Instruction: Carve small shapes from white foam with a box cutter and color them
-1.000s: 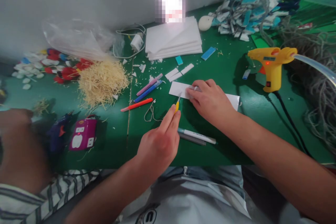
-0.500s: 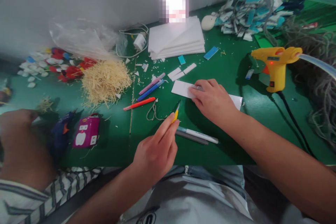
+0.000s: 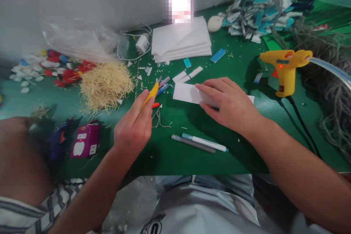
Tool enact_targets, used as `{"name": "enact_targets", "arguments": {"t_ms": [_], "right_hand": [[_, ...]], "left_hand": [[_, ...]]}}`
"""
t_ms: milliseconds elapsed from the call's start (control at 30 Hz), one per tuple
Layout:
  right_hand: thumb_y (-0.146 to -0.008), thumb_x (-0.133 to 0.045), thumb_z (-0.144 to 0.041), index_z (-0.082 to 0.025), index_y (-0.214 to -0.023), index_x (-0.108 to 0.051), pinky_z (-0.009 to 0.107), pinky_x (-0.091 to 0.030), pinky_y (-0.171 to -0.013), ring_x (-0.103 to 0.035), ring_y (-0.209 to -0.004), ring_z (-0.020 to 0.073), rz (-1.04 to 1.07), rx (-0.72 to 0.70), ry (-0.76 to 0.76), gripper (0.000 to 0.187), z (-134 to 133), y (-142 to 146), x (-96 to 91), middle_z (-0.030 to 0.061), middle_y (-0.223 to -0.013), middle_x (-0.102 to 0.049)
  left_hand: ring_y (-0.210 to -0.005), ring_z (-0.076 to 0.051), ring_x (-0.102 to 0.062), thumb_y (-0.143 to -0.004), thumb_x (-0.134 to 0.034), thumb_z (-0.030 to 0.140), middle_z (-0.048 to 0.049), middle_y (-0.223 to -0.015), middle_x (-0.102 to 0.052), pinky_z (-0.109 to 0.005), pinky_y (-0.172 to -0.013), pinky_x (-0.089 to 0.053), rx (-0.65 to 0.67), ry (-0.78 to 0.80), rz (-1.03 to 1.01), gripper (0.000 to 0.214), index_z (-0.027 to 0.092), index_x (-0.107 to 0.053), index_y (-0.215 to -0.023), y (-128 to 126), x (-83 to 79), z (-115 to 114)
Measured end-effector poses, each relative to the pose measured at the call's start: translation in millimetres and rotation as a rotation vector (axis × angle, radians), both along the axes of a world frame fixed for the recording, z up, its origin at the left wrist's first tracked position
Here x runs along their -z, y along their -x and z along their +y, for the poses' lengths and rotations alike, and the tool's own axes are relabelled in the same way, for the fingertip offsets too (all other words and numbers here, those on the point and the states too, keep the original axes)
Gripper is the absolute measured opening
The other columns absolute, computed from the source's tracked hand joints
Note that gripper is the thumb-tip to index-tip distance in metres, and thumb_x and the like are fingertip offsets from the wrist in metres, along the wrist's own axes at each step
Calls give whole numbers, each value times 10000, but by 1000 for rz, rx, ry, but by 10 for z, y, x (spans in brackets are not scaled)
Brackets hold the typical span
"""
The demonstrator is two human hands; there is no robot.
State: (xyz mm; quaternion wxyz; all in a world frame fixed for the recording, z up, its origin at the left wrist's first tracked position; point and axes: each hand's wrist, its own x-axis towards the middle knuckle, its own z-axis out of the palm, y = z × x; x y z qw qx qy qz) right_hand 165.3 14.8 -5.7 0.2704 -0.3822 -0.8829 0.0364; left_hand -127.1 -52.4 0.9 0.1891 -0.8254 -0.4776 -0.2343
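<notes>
My left hand [image 3: 134, 126] is closed around a small yellow craft knife [image 3: 151, 94], its blade pointing up and away over the green table [image 3: 175, 153]. Its tip sits near the pink, blue and orange pens [image 3: 163, 82]. My right hand [image 3: 227, 104] lies on a white rectangular foam strip [image 3: 186, 93], fingers spread and pressing it flat on the table. The knife is well left of the strip and not touching it. Two markers [image 3: 200, 142], one grey and one white, lie in front of me between the hands.
A yellow hot glue gun [image 3: 285, 67] stands at the right, light on, cord trailing. A stack of white sheets [image 3: 181, 40], a pile of straw shavings [image 3: 105, 84], a plastic bag [image 3: 79, 40], blue-white tags [image 3: 260, 7] and twine [image 3: 334, 91] surround. Another person's arm [image 3: 19, 153] is at left.
My left hand has lifted the knife away from the white strip and swung it left and farther back. My right hand's fingers have flattened out on the strip.
</notes>
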Motion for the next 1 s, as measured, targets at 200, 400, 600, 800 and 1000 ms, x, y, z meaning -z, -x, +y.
{"name": "enact_targets", "arguments": {"t_ms": [200, 400, 600, 800, 1000], "right_hand": [[-927, -633, -125, -73, -1314, -715, 451, -594, -878, -694, -1061, 299, 56, -119, -25, 399, 7, -34, -45, 185, -1207, -768], [-949, -582, -148, -145, -1369, -680, 511, -573, -925, -675, -1138, 311, 40, -147, 37, 431, -5, -33, -42, 171, -1265, -752], [-945, -599, -150, -168, -1369, -674, 499, -568, -934, -683, -1150, 305, 62, -163, 22, 431, 9, -55, -70, 158, -1283, -751], [-954, -600, -157, -146, -1378, -653, 457, -575, -929, -689, -1133, 282, 101, -156, -77, 428, 20, -61, -81, 152, -1280, -753], [-941, -654, -254, -181, -1465, -598, 557, -547, -1010, -652, -1212, 331, 114, -149, 24, 532, 0, -14, -19, 166, -1349, -714]], "left_hand": [[-1286, -274, -707, -1050, -435, 121, -140, -1579, -575, -381, -1059, -582, 99, 184, 89, 563, 243, -466, -1599, 124, 243, 139], [-1349, -342, -649, -1005, -544, 210, -152, -1490, -650, -540, -1148, -538, 69, 341, -27, 439, 217, -637, -1434, 116, 268, 188], [-1170, -269, -723, -979, -619, 225, -102, -1406, -699, -426, -1041, -613, 41, 374, -532, 484, 277, -612, -1460, -211, -19, 183], [-675, -148, -675, -875, -793, 371, -16, -844, -730, -239, -554, -579, -8, 722, -1262, 382, 203, -744, -1215, -671, -15, 498], [-650, -141, -670, -763, -890, 387, -5, -846, -745, -240, -529, -586, 10, 826, -1485, 392, 213, -766, -1092, -766, 66, 523]]}}
